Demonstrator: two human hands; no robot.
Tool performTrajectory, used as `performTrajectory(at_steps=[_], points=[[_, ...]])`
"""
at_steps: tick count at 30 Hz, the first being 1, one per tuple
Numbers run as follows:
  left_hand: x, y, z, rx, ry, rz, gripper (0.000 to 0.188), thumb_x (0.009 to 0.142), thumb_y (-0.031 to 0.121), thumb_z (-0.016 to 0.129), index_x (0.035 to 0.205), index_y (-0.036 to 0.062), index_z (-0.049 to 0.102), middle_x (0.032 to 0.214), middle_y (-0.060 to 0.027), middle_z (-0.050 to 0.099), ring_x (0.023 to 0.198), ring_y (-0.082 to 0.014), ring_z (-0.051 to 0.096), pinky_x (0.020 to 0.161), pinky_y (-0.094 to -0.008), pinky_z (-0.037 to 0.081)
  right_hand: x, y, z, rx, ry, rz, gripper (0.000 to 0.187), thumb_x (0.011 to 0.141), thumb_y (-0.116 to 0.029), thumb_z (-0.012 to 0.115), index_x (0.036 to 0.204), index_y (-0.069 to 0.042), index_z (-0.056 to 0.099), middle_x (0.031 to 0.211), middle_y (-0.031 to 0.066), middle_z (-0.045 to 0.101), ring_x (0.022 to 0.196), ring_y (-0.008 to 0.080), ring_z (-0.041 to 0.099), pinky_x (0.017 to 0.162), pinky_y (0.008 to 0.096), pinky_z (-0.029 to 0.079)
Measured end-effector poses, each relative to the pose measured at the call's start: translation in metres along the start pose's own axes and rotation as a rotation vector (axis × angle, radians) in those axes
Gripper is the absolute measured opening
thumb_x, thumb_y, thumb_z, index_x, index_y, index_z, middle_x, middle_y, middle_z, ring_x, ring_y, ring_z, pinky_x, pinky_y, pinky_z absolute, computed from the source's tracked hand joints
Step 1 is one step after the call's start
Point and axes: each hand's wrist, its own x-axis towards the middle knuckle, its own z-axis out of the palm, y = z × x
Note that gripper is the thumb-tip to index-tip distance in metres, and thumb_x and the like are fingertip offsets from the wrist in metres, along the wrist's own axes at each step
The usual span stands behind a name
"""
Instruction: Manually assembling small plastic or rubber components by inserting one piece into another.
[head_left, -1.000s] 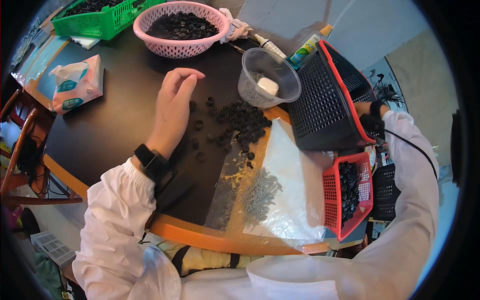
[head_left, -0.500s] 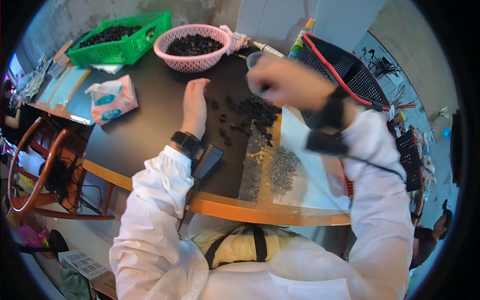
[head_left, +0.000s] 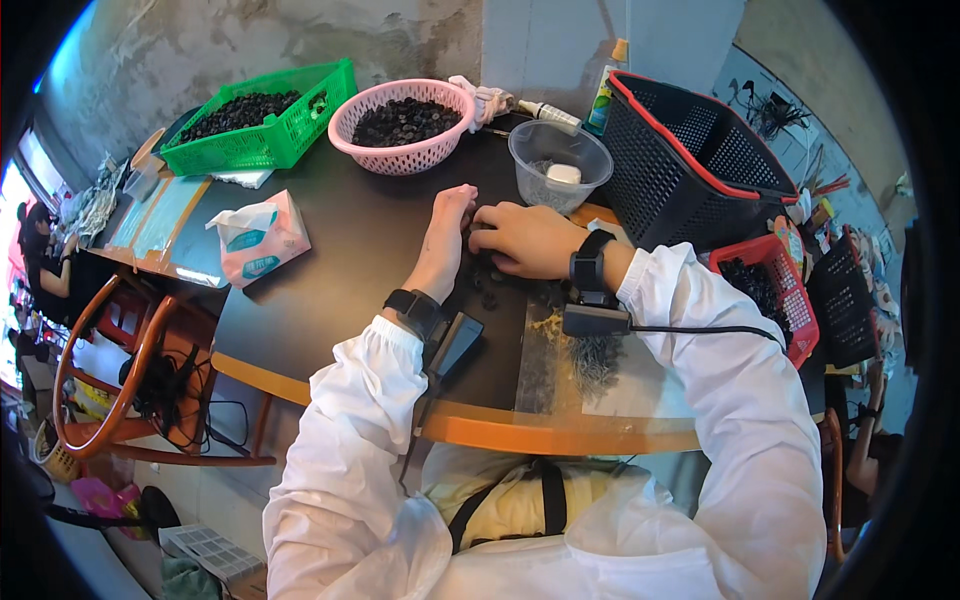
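Note:
My left hand (head_left: 440, 240) rests on its edge on the dark tabletop, fingers stretched away and slightly bent to the right. Nothing shows in it, though its palm side is mostly hidden. Close beside it, my right hand (head_left: 525, 242) has its fingers curled down toward the left palm. What those fingertips hold, if anything, is out of sight. Small black round parts (head_left: 488, 290) lie loose between and below the hands, partly covered by them. Nearer me, a pile of thin grey metal pins or screws (head_left: 596, 362) lies by a white sheet (head_left: 640, 385).
Behind stand a green basket (head_left: 290, 140) and a pink basket (head_left: 400, 158), both holding black parts, and a clear bowl (head_left: 560, 145) with a white block. A black basket (head_left: 660, 170) and red basket (head_left: 800, 310) stand right; a tissue pack (head_left: 262, 240) lies left.
My right hand has come left and down from beside the clear bowl to my left hand. With the view shifted, the clear bowl and red basket show more fully.

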Motion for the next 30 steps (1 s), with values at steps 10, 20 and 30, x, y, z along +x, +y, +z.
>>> performTrajectory(at_steps=[10,20,30], points=[[0.005,0.003,-0.005,-0.036,-0.051,0.024,0.031,0.098,0.035,0.047,0.116,0.0094,0.054,0.107,-0.0007,0.056,0.104,-0.0097,0.050,0.094,-0.0262,0.036,0.002,0.005,-0.012,-0.160,0.211,-0.103,0.014,0.070,-0.015,0.073,0.083,-0.015,0.067,0.109,0.0038,0.056,0.111,0.0260,0.050,0.109,0.0472,0.030],[-0.002,0.008,0.005,0.062,0.052,0.061,0.031,0.099,0.030,0.047,0.117,0.0064,0.055,0.118,-0.0061,0.060,0.110,-0.0168,0.055,0.100,-0.0315,0.040,0.000,0.007,-0.007,-0.224,0.133,-0.079,0.006,0.070,-0.014,0.065,0.071,-0.018,0.069,0.073,-0.0020,0.063,0.077,0.0185,0.055,0.082,0.0317,0.040],[-0.001,0.008,-0.003,0.076,0.042,0.069,0.025,0.096,0.026,0.052,0.110,0.0074,0.058,0.110,-0.0031,0.059,0.099,-0.0107,0.054,0.088,-0.0261,0.041,0.000,-0.001,-0.007,-0.205,0.170,-0.050,0.001,0.074,-0.017,0.067,0.074,-0.017,0.067,0.066,-0.0001,0.061,0.076,0.0192,0.061,0.105,0.0416,0.035]])
